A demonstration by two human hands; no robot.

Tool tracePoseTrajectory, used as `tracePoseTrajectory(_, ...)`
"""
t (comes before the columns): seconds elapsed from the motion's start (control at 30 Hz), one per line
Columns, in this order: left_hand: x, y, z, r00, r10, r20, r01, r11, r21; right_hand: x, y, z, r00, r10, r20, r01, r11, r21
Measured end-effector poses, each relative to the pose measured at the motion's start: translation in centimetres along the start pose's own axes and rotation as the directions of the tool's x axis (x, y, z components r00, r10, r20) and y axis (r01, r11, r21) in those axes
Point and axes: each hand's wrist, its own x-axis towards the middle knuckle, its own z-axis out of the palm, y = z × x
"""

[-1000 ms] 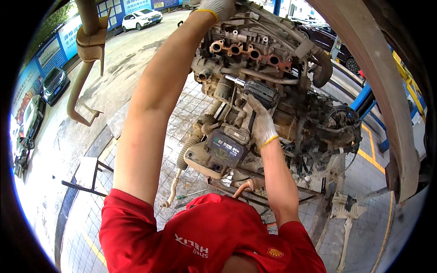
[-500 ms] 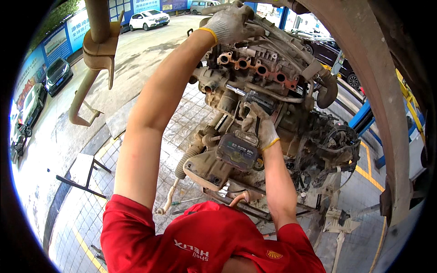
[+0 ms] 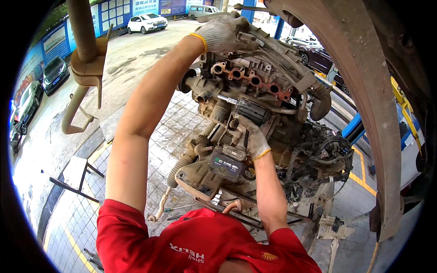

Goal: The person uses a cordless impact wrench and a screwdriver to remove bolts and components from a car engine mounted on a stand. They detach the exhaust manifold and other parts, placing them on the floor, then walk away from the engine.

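Observation:
My right hand (image 3: 251, 136), in a white glove with a yellow cuff, wraps the handle of a dusty cordless impact wrench. The impact wrench's black body (image 3: 252, 112) lies across the engine front, its silver socket extension (image 3: 226, 98) pointing left toward a metal housing. The battery pack (image 3: 226, 165) sits below the hand. My gloved left hand (image 3: 224, 33) reaches to the far top of the engine, fingers curled over a part they hide. Between the hands, the engine (image 3: 268, 75) shows a row of round ports with rusty flanges.
A thick rusty metal arch (image 3: 364, 59) curves down the right side. At upper left hangs a metal pipe with bracket (image 3: 86, 68). A ribbed boot (image 3: 175, 173) and tangled wiring (image 3: 325, 154) flank the engine. A small stool (image 3: 77, 179) stands on the tiled floor.
The whole scene has shifted slightly left as the view moved. The impact wrench's battery now tilts a little differently. Both hands keep their places on the wrench and at the engine top.

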Motion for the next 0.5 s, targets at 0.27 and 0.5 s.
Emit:
tracePoseTrajectory(0.27,0.4,0.7,0.0,0.999,0.0,-0.053,0.0,1.0,0.011,0.0,-0.1,0.6,1.0,0.009,0.027,-0.011,0.996,0.092)
tracePoseTrajectory(0.5,0.7,-0.5,0.9,0.997,0.024,-0.067,-0.02,0.998,0.061,-0.3,-0.2,0.5,0.999,0.021,-0.026,-0.021,0.999,0.024)
